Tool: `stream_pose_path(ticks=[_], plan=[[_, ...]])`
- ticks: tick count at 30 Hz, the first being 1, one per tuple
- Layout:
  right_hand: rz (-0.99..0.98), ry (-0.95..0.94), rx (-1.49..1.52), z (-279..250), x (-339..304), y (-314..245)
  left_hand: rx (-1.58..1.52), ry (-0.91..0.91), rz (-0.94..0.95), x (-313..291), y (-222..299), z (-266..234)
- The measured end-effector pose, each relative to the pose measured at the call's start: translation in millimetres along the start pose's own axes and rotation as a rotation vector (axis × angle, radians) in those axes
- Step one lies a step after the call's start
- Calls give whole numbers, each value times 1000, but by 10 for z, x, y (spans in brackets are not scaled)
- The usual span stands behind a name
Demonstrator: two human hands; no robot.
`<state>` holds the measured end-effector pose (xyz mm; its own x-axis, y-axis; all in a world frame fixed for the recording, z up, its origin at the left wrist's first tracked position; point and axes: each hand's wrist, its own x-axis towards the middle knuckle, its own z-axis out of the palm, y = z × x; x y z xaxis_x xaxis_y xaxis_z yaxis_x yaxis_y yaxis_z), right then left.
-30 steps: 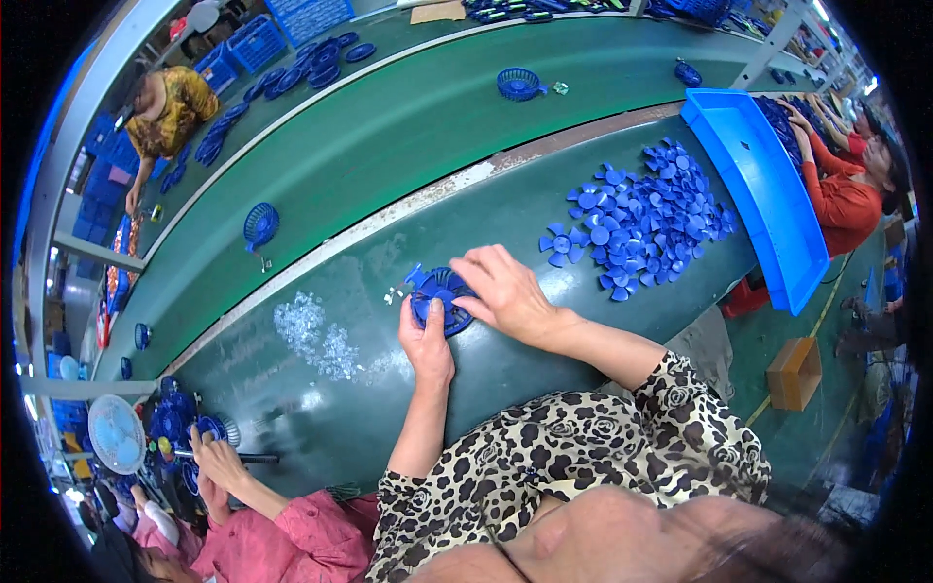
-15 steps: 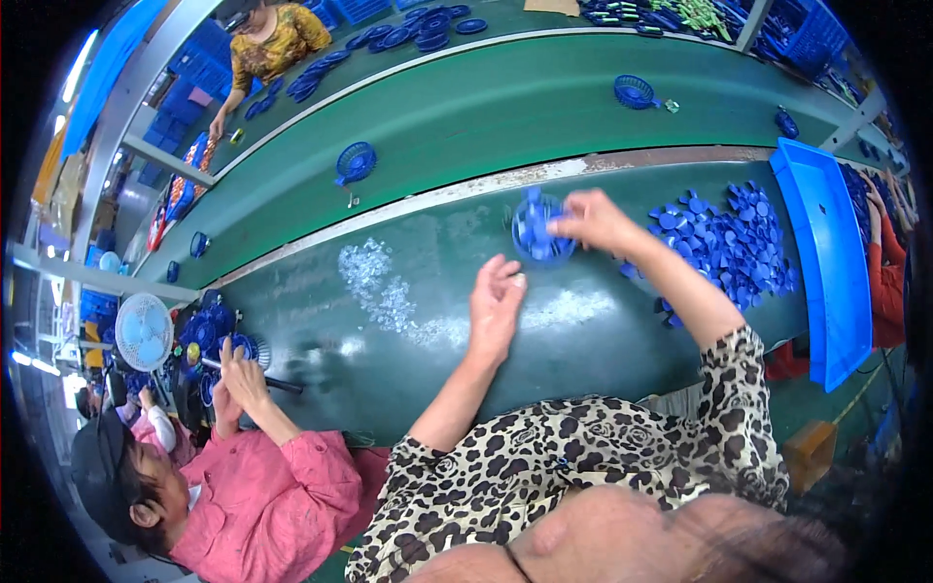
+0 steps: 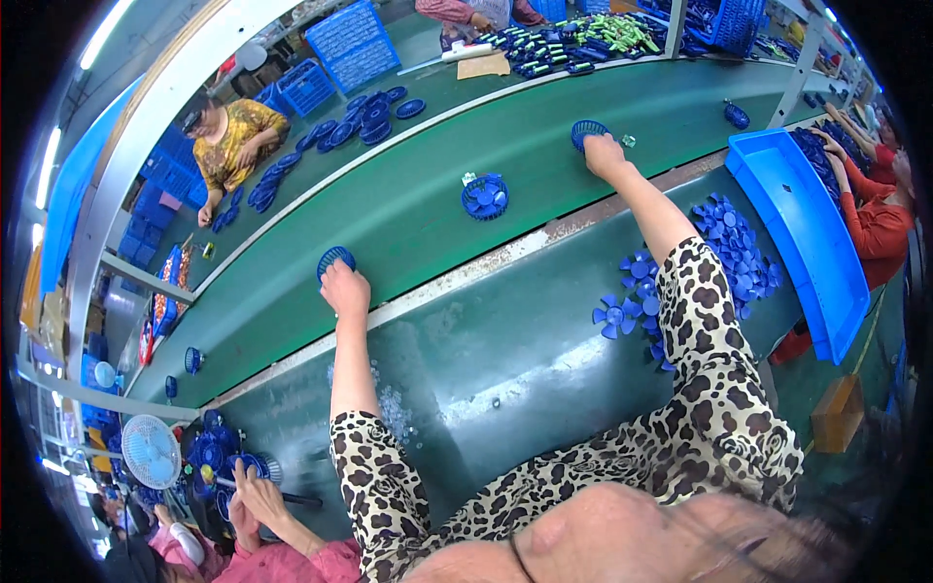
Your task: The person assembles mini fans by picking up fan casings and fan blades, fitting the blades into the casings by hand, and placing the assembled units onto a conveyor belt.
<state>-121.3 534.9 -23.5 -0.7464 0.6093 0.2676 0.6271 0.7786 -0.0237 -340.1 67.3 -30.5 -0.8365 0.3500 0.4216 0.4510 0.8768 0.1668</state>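
Both my arms reach out over the green conveyor belt [image 3: 418, 233]. At its near left side, my left hand [image 3: 346, 290] is closed on a round blue fan guard [image 3: 336, 257], with the fingertips partly hidden. Farther off to the right, my right hand [image 3: 604, 155] grips the rim of another slatted blue fan guard [image 3: 587, 129]. A small green-and-white piece [image 3: 629, 141] lies beside that guard. Between my hands, a blue fan guard with blades inside [image 3: 485, 198] rests on the belt, with a small pale part [image 3: 468, 179] at its edge.
Blue fan blades [image 3: 734, 248] lie heaped on the right of the worktable [image 3: 505, 340], next to a blue tray [image 3: 802, 243]. Small clear pieces [image 3: 394, 413] lie near my left forearm. A co-worker's hands [image 3: 260, 500] work at the lower left. More guards [image 3: 736, 116] sit along the belt.
My hands have left the worktable and reached out to the belt, each onto a guard. The guard with blades from under my right hand is gone from the table; one now lies on the belt.
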Motion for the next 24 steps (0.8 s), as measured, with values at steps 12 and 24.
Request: stream_pose_path(ticks=[12, 24], plan=[[-585, 222, 130, -763, -1436, -689, 52, -63, 467, -857, 561, -615], [-847, 81, 635, -1220, -3524, -1193, -1581, -1102, -362, -2440, 1057, -1042]])
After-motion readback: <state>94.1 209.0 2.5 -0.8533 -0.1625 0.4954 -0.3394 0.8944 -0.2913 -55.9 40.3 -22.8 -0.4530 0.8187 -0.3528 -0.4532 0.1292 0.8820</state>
